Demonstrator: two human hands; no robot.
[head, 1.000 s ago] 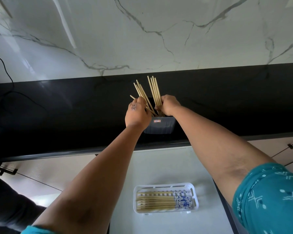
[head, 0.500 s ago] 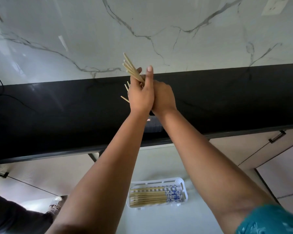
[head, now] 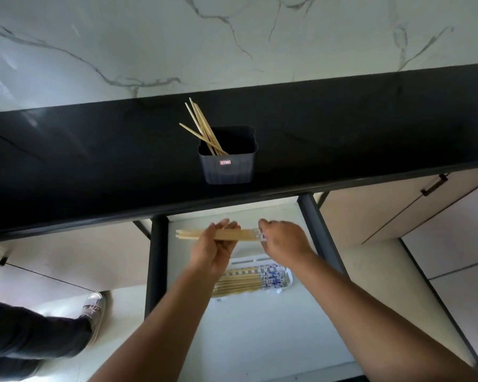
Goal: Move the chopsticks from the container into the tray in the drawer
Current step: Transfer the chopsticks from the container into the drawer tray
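Observation:
A bundle of bamboo chopsticks (head: 188,234) lies level over the open drawer, a little above the tray. My left hand (head: 214,245) grips its middle, and my right hand (head: 283,239) pinches its blue-patterned end. Below them a white tray (head: 287,282) in the drawer holds several chopsticks (head: 239,282) laid side by side. A dark square container (head: 226,164) stands on the black counter with several chopsticks (head: 200,125) leaning out to the left.
The drawer floor (head: 260,340) is pale, with dark side rails (head: 156,260). Cabinet fronts with a black handle (head: 435,184) are at the right. A person's leg and shoe (head: 94,307) stand on the floor at the left. A marble wall rises behind the counter.
Both hands lifted a bundle of chopsticks out of the container and brought it down over the drawer, turning it level. Fewer chopsticks stand in the container.

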